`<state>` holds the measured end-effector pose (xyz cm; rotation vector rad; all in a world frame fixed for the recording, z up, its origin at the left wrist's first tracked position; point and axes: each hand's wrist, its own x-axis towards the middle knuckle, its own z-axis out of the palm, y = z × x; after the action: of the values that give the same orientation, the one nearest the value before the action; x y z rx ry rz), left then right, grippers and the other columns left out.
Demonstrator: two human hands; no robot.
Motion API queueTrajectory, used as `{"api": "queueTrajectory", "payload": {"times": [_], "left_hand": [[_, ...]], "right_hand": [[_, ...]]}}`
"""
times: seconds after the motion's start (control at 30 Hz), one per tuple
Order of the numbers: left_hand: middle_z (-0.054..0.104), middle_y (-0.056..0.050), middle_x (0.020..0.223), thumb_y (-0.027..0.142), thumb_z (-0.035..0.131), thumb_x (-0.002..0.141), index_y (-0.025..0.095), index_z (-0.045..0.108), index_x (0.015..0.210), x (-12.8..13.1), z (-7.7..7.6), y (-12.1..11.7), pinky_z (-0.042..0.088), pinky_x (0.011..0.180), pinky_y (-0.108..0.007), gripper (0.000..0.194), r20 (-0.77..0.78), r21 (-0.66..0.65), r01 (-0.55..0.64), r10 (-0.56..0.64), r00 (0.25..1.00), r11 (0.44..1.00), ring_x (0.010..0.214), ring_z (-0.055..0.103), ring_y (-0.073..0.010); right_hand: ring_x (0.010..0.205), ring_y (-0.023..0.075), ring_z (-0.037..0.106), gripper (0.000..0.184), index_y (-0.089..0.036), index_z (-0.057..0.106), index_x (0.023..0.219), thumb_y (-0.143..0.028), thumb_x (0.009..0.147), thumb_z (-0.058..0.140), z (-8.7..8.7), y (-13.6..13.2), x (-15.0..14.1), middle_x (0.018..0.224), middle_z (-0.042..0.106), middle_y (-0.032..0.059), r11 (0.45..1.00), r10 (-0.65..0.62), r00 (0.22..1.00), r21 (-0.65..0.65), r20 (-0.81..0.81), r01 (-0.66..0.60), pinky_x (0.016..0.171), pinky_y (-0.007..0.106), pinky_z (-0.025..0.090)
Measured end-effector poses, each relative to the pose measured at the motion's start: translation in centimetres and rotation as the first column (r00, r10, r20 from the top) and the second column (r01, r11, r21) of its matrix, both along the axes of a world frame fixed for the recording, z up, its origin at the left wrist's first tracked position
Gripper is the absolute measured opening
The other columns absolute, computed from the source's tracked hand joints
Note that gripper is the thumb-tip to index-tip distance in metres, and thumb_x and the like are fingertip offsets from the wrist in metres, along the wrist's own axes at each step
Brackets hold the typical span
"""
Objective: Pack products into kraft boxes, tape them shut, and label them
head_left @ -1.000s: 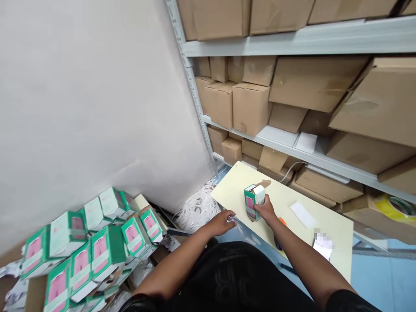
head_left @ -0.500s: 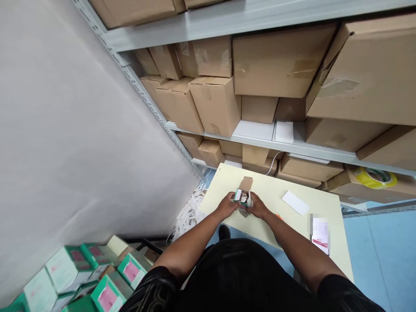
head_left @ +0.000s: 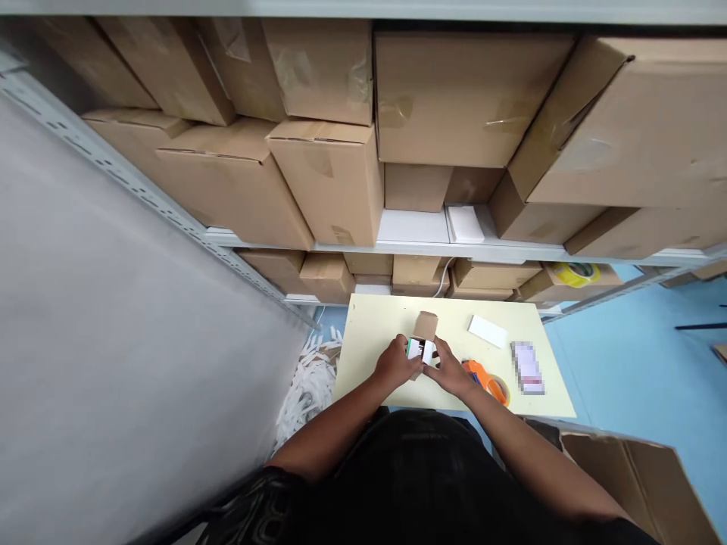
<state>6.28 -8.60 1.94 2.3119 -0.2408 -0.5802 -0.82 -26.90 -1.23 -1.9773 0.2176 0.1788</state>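
Observation:
A small green and white carton with its brown top flap standing open rests on the pale yellow table. My left hand grips its left side. My right hand grips its right side, fingers curled against it. What is inside the carton is too small to make out. An orange tape dispenser lies just right of my right hand.
A white card and a blurred packet lie on the table's right part. Shelves of brown cardboard boxes rise behind the table, with a yellow tape roll there. White paper strips litter the floor left. An open cardboard box stands lower right.
The view swung right and up, so the pile of green cartons on the left left the frame. My left hand came up onto the carton and both hands now hold it.

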Motion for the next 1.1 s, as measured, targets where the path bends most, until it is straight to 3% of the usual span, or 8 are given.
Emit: {"api": "queueTrajectory", "payload": {"times": [0.27,0.4,0.5,0.63,0.73,0.87,1.0,1.1], "left_hand": [[0.067,0.002,0.086,0.023,0.055,0.089,0.024,0.052,0.102,0.9,-1.7,1.5,0.049,0.075,-0.03,0.014,-0.163,-0.245,-0.053,0.013,0.987,0.968,0.077,0.067,-0.0169],[0.063,-0.006,0.114,0.022,0.061,0.087,0.022,0.054,0.117,-0.7,-1.5,1.1,0.051,0.09,-0.037,0.031,0.187,-0.151,-0.098,0.126,0.974,0.984,0.099,0.064,-0.0212],[0.06,-0.01,0.117,0.013,0.053,0.09,0.022,0.063,0.113,-1.4,-0.3,0.3,0.047,0.104,-0.043,0.027,0.385,-0.038,0.071,-0.051,0.922,0.997,0.116,0.056,-0.0263],[0.061,-0.01,0.112,0.008,0.053,0.086,0.021,0.069,0.107,-1.5,1.6,-1.1,0.049,0.102,-0.04,0.03,0.321,0.113,0.189,-0.216,0.922,0.975,0.112,0.057,-0.0259],[0.06,-0.011,0.115,0.022,0.065,0.084,0.019,0.068,0.117,-1.5,2.7,-2.5,0.05,0.1,-0.039,0.033,0.249,0.223,0.144,-0.199,0.948,0.964,0.108,0.059,-0.0263],[0.058,-0.015,0.122,0.045,0.075,0.077,0.016,0.067,0.12,-1.2,3.6,-4.9,0.051,0.097,-0.041,0.052,0.127,0.42,0.119,-0.188,0.974,0.9,0.109,0.06,-0.0303],[0.057,-0.019,0.127,0.052,0.08,0.069,0.015,0.068,0.12,-0.4,4.2,-7.0,0.051,0.093,-0.043,0.064,0.001,0.582,0.154,-0.19,0.982,0.799,0.117,0.056,-0.0361],[0.057,-0.02,0.126,0.051,0.079,0.069,0.016,0.071,0.114,0.1,4.5,-7.5,0.052,0.091,-0.044,0.058,0.016,0.613,0.167,-0.223,0.975,0.772,0.118,0.055,-0.0374]], "right_hand": [[0.097,0.0256,0.065,0.083,-0.027,0.043,0.154,-0.046,0.079,0.074,1.2,0.4,0.0,0.139,0.055,0.0123,0.972,-0.166,0.985,-0.172,-0.037,0.158,0.092,0.044,0.053],[0.089,0.0231,0.065,0.07,-0.025,0.052,0.147,-0.037,0.08,0.068,1.1,-0.4,0.4,0.127,0.062,0.0097,0.984,-0.135,0.991,-0.113,0.019,0.137,0.093,0.042,0.052],[0.081,0.0218,0.065,0.061,-0.025,0.055,0.143,-0.033,0.083,0.059,0.6,-1.5,0.6,0.11,0.07,0.0048,0.985,-0.16,0.987,0.065,-0.024,0.162,0.088,0.04,0.053],[0.072,0.0214,0.066,0.069,-0.025,0.051,0.147,-0.028,0.079,0.058,-0.7,-3.2,0.7,0.085,0.071,-0.0013,0.972,-0.11,0.985,0.191,-0.136,0.135,0.077,0.036,0.054],[0.08,0.0215,0.069,0.079,-0.026,0.044,0.152,-0.025,0.074,0.059,-2.0,-3.9,1.0,0.112,0.072,0.0038,0.979,-0.011,0.995,0.201,-0.097,0.03,0.079,0.038,0.056],[0.121,0.0315,0.062,0.084,-0.024,0.047,0.148,-0.023,0.065,0.066,-3.3,-4.2,1.2,0.149,0.053,0.0119,0.987,0.107,0.992,0.115,0.072,-0.115,0.102,0.047,0.053],[0.132,0.0356,0.056,0.086,-0.022,0.046,0.148,-0.024,0.066,0.073,-3.6,-4.0,1.4,0.149,0.052,0.0137,0.977,0.207,0.973,0.032,0.099,-0.211,0.109,0.051,0.048],[0.127,0.0342,0.059,0.08,-0.021,0.047,0.146,-0.023,0.07,0.073,-3.2,-3.8,1.8,0.143,0.056,0.0146,0.971,0.238,0.967,-0.063,0.094,-0.233,0.105,0.049,0.05]]}}
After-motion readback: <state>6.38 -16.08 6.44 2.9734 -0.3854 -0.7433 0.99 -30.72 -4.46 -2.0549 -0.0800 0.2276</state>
